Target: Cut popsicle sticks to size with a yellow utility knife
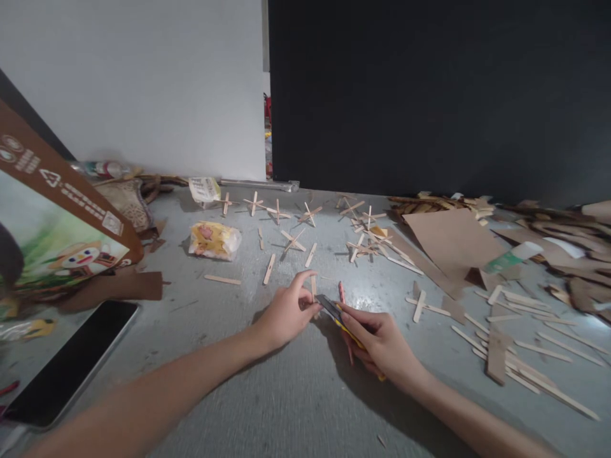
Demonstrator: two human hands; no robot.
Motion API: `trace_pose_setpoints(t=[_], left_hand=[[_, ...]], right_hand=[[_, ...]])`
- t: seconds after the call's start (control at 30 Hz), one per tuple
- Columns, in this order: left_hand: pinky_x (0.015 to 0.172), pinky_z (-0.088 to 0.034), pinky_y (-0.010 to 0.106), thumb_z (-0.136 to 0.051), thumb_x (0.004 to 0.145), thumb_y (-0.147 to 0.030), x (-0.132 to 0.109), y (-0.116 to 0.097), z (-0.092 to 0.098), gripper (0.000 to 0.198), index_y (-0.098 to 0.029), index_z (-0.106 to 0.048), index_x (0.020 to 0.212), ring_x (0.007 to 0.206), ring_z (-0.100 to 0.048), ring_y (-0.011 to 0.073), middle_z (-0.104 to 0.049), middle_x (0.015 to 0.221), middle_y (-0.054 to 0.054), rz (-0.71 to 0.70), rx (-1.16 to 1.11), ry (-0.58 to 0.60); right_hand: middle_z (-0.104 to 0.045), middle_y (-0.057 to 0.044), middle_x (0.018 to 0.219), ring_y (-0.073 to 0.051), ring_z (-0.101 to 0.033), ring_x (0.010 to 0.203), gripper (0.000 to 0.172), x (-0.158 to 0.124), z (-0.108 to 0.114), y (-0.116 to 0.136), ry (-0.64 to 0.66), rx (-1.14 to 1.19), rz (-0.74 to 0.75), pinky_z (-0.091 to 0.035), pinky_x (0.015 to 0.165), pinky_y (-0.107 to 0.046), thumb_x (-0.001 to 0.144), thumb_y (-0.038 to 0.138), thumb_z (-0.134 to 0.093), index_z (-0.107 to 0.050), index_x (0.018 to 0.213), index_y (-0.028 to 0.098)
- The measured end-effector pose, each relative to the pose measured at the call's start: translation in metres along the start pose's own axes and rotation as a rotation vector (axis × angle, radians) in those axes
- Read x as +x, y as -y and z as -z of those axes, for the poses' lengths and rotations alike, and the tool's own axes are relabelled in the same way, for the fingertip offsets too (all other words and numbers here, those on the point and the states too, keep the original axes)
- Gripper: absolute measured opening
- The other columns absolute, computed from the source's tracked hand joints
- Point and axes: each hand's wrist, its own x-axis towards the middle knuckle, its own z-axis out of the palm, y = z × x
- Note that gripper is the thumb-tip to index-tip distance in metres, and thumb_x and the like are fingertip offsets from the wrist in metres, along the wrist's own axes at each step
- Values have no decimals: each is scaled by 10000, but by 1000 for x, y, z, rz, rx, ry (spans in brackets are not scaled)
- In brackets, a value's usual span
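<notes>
In the middle of the table, my left hand (289, 313) is closed on a wooden craft stick (314, 285), pinched upright between thumb and fingers. My right hand (379, 340) grips a utility knife (352, 332) with a yellow body. Its dark blade (328, 306) points left and meets the stick near my left fingertips; whether it cuts in, I cannot tell. A thin red stick-like thing (341, 291) shows beside the knife, partly hidden by my right hand. Just beyond my hands lie loose craft sticks (269, 269) and a crossed pair (293, 240).
Several crossed-stick pieces (254, 203) stand at the back. Loose sticks (544, 351), brown cardboard (446, 245) and a green-white tube (513, 257) lie on the right. A yellow packet (214, 240), a phone (71, 362) and a printed box (71, 210) are on the left.
</notes>
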Motion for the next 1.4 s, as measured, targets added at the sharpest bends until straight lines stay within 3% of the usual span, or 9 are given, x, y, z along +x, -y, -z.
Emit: trace_pose_setpoints(t=[0.17,0.4,0.63,0.83,0.9,1.07,1.13,1.23,1.4], left_hand=[[700,-475,247,-674,819,-111,0,0,0,602,-204,-542,1399,668,-634,144,-703,713,-49,-20,-13,0],[734,-502,277,-711,860,-201,-2,-2,0,590,-201,-521,1418,664,-655,155,-708,691,-47,8,-74,4],[710,-491,274,-735,847,-241,0,0,2,606,-197,-520,1411,654,-654,155,-700,693,-49,1,-96,8],[675,-475,263,-743,859,-280,-2,-2,2,597,-205,-522,1409,605,-613,139,-660,663,-62,8,-111,59],[668,-467,260,-747,858,-282,-2,-2,2,590,-206,-525,1399,611,-608,139,-655,664,-61,8,-100,57],[658,-435,252,-707,887,-272,-5,-2,1,602,-229,-486,1446,625,-586,138,-644,673,-64,-40,17,110],[652,-423,256,-670,925,-306,-8,-3,1,588,-234,-465,1471,636,-587,147,-657,693,-52,-59,84,188],[666,-436,272,-603,976,-365,-12,-4,0,503,-225,-485,1444,693,-637,174,-714,770,-6,-83,132,303],[680,-460,278,-637,925,-304,-14,-5,0,521,-221,-500,1421,748,-696,198,-767,838,26,-94,133,297]], right_hand=[[-513,46,569,-38,-299,336,750,0,2,4,45,46,-10,-277,291,-190,797,744,-716,-775,1232,136],[-522,33,543,-66,-343,341,803,2,2,-4,-81,4,117,-300,303,-209,831,744,-679,-735,1326,114],[-524,23,543,-87,-392,423,617,4,5,-12,-67,-161,234,-374,397,-218,932,619,-621,-776,1261,121],[-537,24,578,-99,-376,414,698,6,9,-9,-171,-191,241,-303,372,-223,943,657,-561,-694,1365,118],[-536,27,595,-104,-390,415,664,6,10,-5,-215,-209,261,-314,381,-232,942,666,-551,-710,1293,126],[-580,10,651,-155,-556,576,384,7,7,3,-265,-342,337,-454,540,-261,853,567,-694,-676,865,183],[-603,8,667,-168,-589,611,330,8,4,2,-267,-366,329,-473,567,-267,816,520,-726,-640,823,202],[-573,39,606,-145,-557,489,295,8,-3,-2,-209,-342,267,-455,487,-259,829,499,-699,-596,801,223],[-598,43,590,-124,-530,395,287,8,-9,-6,-171,-276,278,-428,408,-245,859,503,-677,-615,846,224]])
